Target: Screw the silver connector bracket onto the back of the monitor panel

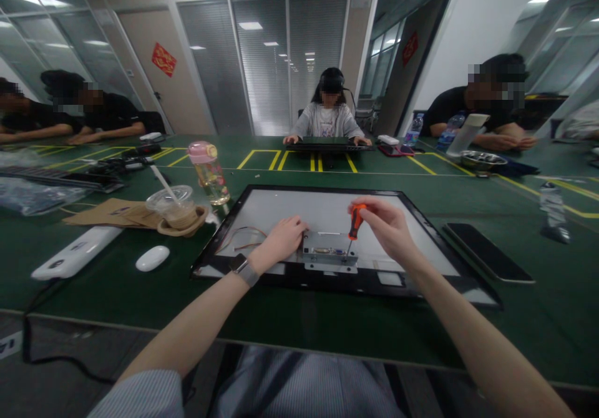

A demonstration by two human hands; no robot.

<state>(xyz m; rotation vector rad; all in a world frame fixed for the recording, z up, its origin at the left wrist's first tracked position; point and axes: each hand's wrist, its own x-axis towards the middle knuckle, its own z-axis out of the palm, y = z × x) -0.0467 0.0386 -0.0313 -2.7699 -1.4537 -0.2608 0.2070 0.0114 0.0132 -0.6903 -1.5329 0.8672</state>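
Observation:
A large flat display panel (271, 204) with a black frame and pale back lies on the green table in front of me. Near its close edge stands a silver metal bracket (318, 257) with video connector ports. My left hand (285, 238) is closed at the bracket's left end, some fingertips hidden from view. In my right hand (386, 221) is an orange and black screwdriver (356, 221), tilted slightly, its thin shaft pointing down to the bracket's right part. Whether the tip sits on a screw is too small to tell. Thin coloured wires (255, 234) lie left of the bracket.
Right of the panel lies a black phone (486, 251). To the left are a white oval case (152, 258), a white corded device (77, 252), a plastic cup (175, 203) with a straw and a pink-lidded bottle (208, 171). Several people sit around the table.

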